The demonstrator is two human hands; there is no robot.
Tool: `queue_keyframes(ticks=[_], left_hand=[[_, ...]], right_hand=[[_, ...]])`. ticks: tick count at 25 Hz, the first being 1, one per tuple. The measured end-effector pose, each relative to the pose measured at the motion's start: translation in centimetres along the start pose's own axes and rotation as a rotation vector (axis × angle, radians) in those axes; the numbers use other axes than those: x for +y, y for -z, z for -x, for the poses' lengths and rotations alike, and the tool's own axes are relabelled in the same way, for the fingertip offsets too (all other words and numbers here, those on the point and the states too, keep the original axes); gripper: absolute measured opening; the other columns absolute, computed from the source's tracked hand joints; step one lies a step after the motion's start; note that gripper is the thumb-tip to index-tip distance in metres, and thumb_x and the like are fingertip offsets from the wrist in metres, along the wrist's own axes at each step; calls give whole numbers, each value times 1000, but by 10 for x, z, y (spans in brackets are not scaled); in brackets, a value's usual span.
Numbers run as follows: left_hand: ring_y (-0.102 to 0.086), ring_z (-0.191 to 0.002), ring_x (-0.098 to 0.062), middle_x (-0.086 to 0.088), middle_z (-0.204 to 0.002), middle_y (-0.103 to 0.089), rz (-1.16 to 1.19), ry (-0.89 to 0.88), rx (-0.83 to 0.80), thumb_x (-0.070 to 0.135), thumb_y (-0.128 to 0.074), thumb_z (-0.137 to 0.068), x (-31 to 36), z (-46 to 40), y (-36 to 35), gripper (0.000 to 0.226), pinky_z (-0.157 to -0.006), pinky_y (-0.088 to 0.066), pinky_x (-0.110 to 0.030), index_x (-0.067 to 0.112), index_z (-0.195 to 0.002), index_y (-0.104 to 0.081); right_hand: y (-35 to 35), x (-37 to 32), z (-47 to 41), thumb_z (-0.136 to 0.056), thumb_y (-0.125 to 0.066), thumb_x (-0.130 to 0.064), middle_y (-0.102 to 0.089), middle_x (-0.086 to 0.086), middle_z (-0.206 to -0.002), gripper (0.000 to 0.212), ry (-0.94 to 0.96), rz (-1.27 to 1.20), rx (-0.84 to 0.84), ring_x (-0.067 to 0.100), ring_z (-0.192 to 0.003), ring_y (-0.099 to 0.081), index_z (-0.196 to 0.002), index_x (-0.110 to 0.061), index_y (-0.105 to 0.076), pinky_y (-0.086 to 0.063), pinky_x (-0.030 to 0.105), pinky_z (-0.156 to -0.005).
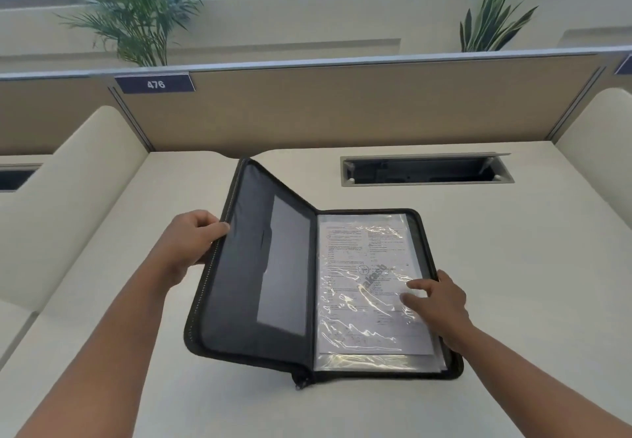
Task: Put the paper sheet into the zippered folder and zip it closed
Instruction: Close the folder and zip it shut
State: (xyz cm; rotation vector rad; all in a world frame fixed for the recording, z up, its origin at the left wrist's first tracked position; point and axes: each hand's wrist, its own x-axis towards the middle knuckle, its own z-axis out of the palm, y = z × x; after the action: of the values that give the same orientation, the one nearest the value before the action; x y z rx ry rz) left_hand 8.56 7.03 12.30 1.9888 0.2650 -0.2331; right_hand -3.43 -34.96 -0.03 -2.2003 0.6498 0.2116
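Note:
A black zippered folder point(253, 266) lies open on the white desk point(513, 266). Its left cover is lifted and tilted up. My left hand point(191, 239) grips that cover's outer zipper edge. On the flat right half, the printed paper sheet point(362, 287) lies under a shiny clear plastic sleeve. My right hand point(441, 304) rests on the sleeve near the right edge, fingers spread and pressing down. The zipper pull point(301, 381) hangs at the bottom of the spine.
A recessed cable tray point(427, 170) opens in the desk behind the folder. A tan partition point(342, 105) labelled 476 stands at the back. Cream side dividers point(68, 205) flank the desk left and right. Plants rise behind the partition.

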Motion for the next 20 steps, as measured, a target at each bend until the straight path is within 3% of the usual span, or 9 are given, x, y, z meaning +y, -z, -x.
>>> queue_keyframes(ticks=[2,4,6,10,13,16,20], left_hand=[[-59,-46,-9,7,-52,-59,69,-100,-130,23,-74,-89,27,12,-20,22,-48,-51,-25,20,-69,-65],[-58,-48,-8,9,-56,-58,113,-187,-201,29,-78,-86,50,25,-48,22,-50,-51,-23,22,-69,-65],[-59,-52,-11,8,-63,-61,142,-253,-235,38,-80,-82,67,35,-80,26,-52,-52,-24,17,-78,-66],[-68,-57,-16,7,-86,-69,130,-322,-235,60,-75,-79,75,49,-143,41,-55,-53,-22,22,-91,-66],[-72,-82,-9,14,-116,-67,-60,-405,-307,59,-72,-82,57,51,-182,44,-67,-56,-22,34,-118,-66],[-51,-128,-13,8,-143,-49,-410,-494,-323,56,-66,-88,20,43,-209,62,-107,-42,-33,31,-143,-52],[-21,-148,-33,-6,-164,-22,-685,-306,-298,59,-59,-90,-27,32,-216,67,-118,-27,-47,36,-150,-42]], right_hand=[[-2,-16,8,-80,-80,-40,-48,-3,-152,25,69,-90,0,22,-139,-43,-105,-38,-76,-40,46,-106],[0,-37,17,-83,-82,-33,-71,-8,-124,17,167,-372,-95,16,-120,-62,-99,-35,-78,-51,28,-90],[10,-60,27,-85,-81,-29,-80,-6,-101,14,236,-563,-182,14,-100,-73,-98,-32,-80,-55,17,-72],[43,-88,41,-79,-76,-52,-79,3,-98,34,342,-700,-205,13,-82,-71,-106,-31,-80,-54,22,-65],[63,-86,41,-84,-72,-49,-77,1,-92,36,367,-738,-209,13,-77,-65,-106,-21,-80,-51,23,-63],[77,-69,32,-91,-71,-28,-73,-6,-79,15,281,-715,-179,7,-70,-61,-98,-19,-81,-47,25,-62],[87,-31,12,-88,-71,-11,-74,-3,-73,11,110,-584,-86,7,-61,-62,-84,-17,-79,-48,21,-54]])
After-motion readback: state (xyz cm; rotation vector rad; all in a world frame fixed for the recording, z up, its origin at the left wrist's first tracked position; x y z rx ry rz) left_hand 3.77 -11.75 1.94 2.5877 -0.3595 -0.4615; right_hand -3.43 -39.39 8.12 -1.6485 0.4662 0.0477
